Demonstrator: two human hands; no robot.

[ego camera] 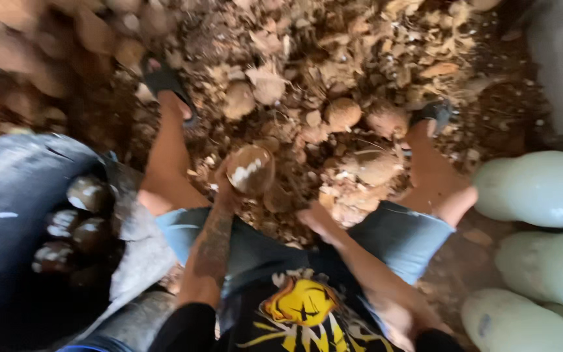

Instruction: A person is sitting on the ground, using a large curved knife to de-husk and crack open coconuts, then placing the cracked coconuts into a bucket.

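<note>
husk-strewn floor [333, 58]; left hand [224, 184] grips one coconut [250, 169], right hand [317, 221] loose.

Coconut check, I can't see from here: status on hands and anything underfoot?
Left hand grips coconut, partly peeled. Right hand open, empty, near husk pile. Peeled coconuts in dark tub at left. Husks litter ground between feet.

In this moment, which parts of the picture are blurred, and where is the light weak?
Head view: motion blur smears everything, most the right hand; the brown round coconut in the left hand stays recognisable; the dark container at left lies in shadow; the pale green sacks look brightest.
</note>
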